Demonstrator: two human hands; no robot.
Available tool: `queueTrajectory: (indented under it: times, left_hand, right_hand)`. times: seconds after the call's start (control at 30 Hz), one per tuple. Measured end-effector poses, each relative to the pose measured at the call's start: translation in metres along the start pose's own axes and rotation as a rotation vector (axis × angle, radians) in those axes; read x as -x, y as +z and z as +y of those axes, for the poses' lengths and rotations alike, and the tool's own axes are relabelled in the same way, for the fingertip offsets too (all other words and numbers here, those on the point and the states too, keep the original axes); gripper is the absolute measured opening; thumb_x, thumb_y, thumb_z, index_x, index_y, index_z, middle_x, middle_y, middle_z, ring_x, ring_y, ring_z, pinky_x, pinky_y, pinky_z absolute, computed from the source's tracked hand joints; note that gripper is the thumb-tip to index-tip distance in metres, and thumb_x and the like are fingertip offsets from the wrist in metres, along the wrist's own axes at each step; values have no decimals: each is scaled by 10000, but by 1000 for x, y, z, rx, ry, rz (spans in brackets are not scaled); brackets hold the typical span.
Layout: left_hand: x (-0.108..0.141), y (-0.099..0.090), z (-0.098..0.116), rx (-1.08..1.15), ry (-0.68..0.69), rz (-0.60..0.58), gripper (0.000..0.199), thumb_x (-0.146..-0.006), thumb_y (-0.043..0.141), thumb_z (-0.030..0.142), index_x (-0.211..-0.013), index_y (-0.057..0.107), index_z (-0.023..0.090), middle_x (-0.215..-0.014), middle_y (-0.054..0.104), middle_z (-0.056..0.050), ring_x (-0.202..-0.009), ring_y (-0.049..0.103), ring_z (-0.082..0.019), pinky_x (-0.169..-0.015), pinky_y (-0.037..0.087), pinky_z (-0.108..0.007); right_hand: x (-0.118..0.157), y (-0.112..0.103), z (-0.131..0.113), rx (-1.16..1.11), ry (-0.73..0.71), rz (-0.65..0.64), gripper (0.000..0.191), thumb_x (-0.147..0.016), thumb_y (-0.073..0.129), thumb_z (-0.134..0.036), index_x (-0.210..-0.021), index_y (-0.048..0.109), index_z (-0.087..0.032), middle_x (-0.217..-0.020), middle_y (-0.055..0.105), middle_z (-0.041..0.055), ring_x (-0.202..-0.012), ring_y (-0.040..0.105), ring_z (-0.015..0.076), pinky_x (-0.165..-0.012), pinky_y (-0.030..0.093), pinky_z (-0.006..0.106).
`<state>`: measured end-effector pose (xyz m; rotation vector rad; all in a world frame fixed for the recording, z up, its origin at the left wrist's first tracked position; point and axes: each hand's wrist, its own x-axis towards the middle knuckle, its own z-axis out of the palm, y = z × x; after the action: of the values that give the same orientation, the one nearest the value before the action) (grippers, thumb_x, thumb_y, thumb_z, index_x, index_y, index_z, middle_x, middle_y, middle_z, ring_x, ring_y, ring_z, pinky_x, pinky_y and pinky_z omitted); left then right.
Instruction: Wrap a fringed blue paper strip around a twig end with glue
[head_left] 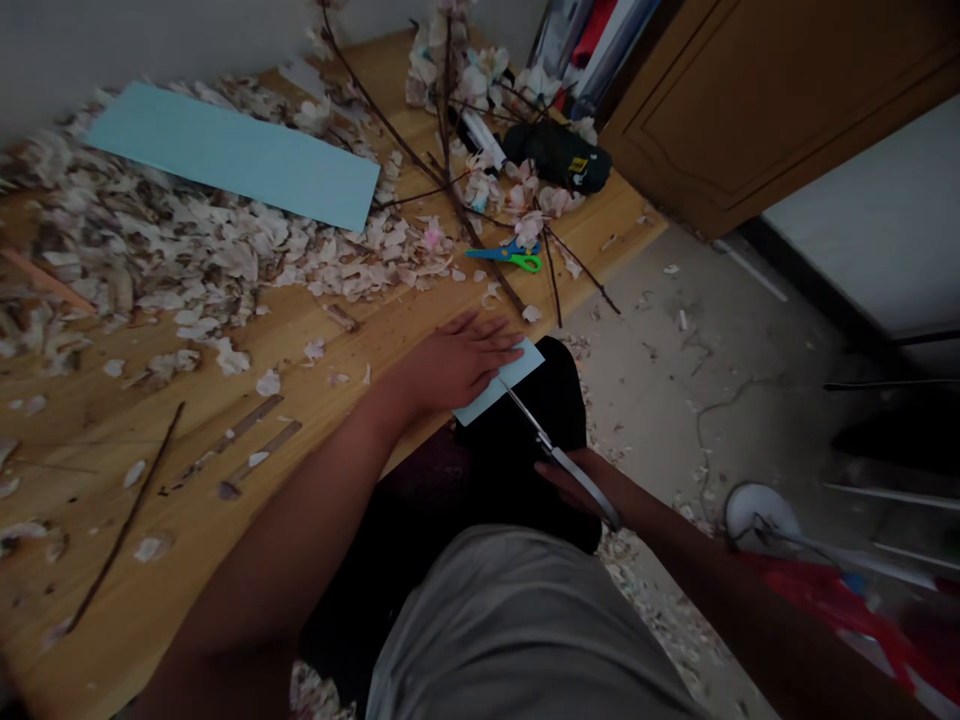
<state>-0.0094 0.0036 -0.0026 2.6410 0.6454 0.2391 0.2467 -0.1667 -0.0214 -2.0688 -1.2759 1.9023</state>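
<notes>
My left hand [466, 362] lies flat on a light blue piece of paper [484, 401] at the table's front edge, its fingers stretched out over the upper part. The paper reaches past the edge, above my dark-clothed leg. Grey-handled scissors [585, 480] point up and left, with the blade tips at the paper beside my left fingers. My right hand [574, 482] is closed around the scissor handles, partly hidden behind them. A larger light blue sheet [240, 155] rests on a heap of pale petals [225, 245] at the back left.
Branches with pale blossoms [442, 180] lie across the wooden table [315, 490], near blue and green scissors [517, 257] and a dark case [559, 157]. Thin dark sticks [127, 515] lie at the left. Petals litter the floor [645, 330]; a brown cabinet [750, 110] stands at upper right.
</notes>
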Motion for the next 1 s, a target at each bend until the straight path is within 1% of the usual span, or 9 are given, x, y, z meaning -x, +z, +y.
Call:
queueTrajectory:
  times: [0.1,0.23,0.37,0.5,0.6,0.77,0.9,1.0]
  left_hand:
    - [0,0,0,-1,0,3,499,-1020,371,252,-1512,446,283,-1611,385,12,-1535,259,-217,-1274,97,-497]
    - [0,0,1,-12,-6,-2,494,-1027,357,267,-1512,450,256,-1614,377,4,-1539,248,-229,-1272,100,-504]
    - [1,0,1,-25,-7,-4,496,-1036,335,276,-1521,439,245,-1618,371,-3,-1539,247,-230,-1272,104,-493]
    - [1,2,1,-47,-15,11,497,-1034,352,282,-1523,437,259,-1619,370,4,-1544,233,-234,-1270,121,-480]
    - [0,4,1,-66,-33,23,497,-1036,349,284,-1524,437,255,-1620,369,14,-1548,216,-237,-1268,139,-472]
    - [-2,3,1,-94,-41,23,495,-1051,304,283,-1528,431,244,-1623,362,20,-1551,207,-233,-1261,171,-459]
    - [-5,3,0,-109,-42,42,492,-1047,333,286,-1528,430,260,-1621,366,14,-1547,222,-230,-1253,193,-452]
    - [-8,6,-1,-112,-56,63,478,-1047,350,305,-1515,444,289,-1616,377,21,-1547,225,-220,-1259,154,-475]
  right_hand:
    - [3,0,-5,25,12,-16,611,-764,606,-775,-570,422,-226,-410,394,-59,-372,374,83,-390,253,236]
    - [3,-3,-5,68,4,-59,638,-780,568,-803,-561,433,-220,-425,432,-40,-374,394,89,-396,270,241]
    - [-1,-7,3,33,-63,-92,647,-760,570,-840,-649,442,-216,-517,394,-64,-450,346,79,-419,250,226]
    - [-4,-6,10,-5,-107,-102,632,-768,592,-825,-709,457,-211,-591,386,-62,-518,324,84,-454,259,223]
    - [-8,-2,18,-59,-111,-94,625,-752,623,-815,-728,470,-209,-606,385,-61,-538,326,89,-471,264,230]
    - [-15,1,27,-51,-120,-83,618,-743,638,-808,-734,498,-206,-617,409,-54,-543,348,96,-481,291,239]
    - [-12,-4,23,-48,-134,-96,589,-774,636,-778,-740,498,-206,-613,396,-57,-537,339,93,-468,282,233]
    - [-7,-7,18,-51,-121,-119,563,-801,635,-748,-739,475,-213,-595,381,-67,-519,323,85,-455,268,226]
